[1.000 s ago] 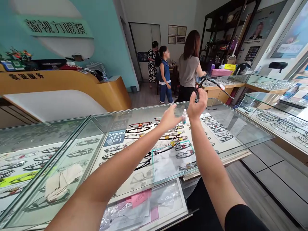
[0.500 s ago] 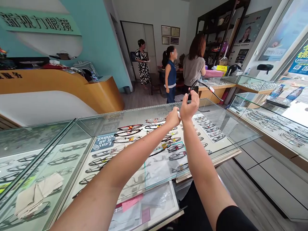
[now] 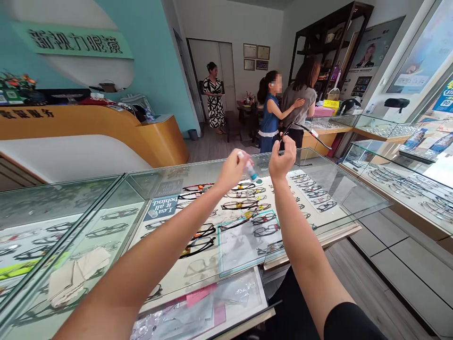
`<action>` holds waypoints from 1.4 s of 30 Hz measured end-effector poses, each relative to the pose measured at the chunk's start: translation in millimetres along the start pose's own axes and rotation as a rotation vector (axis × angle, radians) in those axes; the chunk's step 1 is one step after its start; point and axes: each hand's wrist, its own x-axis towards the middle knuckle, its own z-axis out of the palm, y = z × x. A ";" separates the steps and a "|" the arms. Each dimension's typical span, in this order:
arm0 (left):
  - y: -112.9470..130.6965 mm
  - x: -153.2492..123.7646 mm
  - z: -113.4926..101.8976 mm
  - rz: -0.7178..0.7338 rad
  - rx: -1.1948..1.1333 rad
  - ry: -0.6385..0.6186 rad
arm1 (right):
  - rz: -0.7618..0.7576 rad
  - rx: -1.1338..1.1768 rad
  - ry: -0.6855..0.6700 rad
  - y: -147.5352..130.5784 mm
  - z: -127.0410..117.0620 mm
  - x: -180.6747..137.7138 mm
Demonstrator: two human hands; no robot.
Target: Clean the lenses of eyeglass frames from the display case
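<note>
My left hand (image 3: 233,167) is closed around a small white spray bottle (image 3: 251,171) with a teal band, held above the glass counter (image 3: 170,177). To its right, my right hand (image 3: 284,158) is raised and pinches a dark pair of glasses (image 3: 300,126). One temple of the glasses stretches out to the right and bears a small white tag. Part of the frame is hidden behind my fingers. Beneath both hands, several rows of eyeglasses (image 3: 240,204) lie inside the counter.
An open drawer (image 3: 262,288) with papers and plastic bags sits below the counter. A folded beige cloth (image 3: 78,274) lies on the glass at left. Three people stand beyond, one in a patterned dress (image 3: 214,101). A wooden reception desk (image 3: 166,137) stands at back left.
My left hand has moved left, away from my right hand, and the spray bottle now shows clearly. The child in the background has put an arm on the adult's back.
</note>
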 end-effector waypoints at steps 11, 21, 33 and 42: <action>-29.4 -95.8 -158.8 0.040 -0.142 0.162 | 0.076 0.404 -0.555 -88.4 20.5 -81.4; -38.5 -115.1 -150.9 -0.024 -0.212 0.084 | 0.202 0.660 -0.855 -118.9 3.9 -120.2; -8.2 -121.7 -155.9 -0.294 -0.697 -0.006 | 0.344 0.728 -1.064 -125.7 -12.6 -117.3; -0.4 -118.1 -158.6 -0.396 -0.504 -0.050 | 0.399 0.721 -1.202 -128.3 -14.0 -112.8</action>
